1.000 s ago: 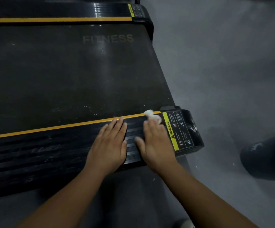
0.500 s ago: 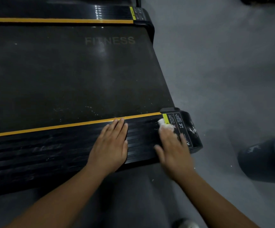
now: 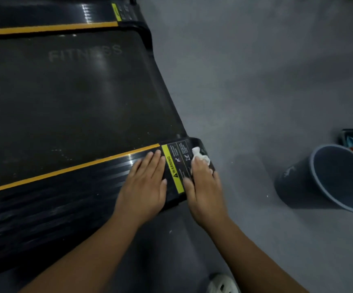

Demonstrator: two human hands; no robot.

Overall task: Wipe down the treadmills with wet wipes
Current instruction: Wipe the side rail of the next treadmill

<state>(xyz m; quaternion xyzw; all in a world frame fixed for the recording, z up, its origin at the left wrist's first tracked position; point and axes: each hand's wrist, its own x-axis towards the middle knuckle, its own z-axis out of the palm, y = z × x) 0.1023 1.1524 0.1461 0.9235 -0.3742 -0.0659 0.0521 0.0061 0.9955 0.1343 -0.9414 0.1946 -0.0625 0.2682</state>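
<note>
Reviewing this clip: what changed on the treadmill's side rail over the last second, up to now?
The right hand slid the wet wipe rightwards along the side rail, across the warning label to the outer corner of the end cap. The left hand shifted right too, now beside the label's yellow strip. Nothing was picked up or released. Unchanged: both hands lie flat, the right pressing the wipe.
</note>
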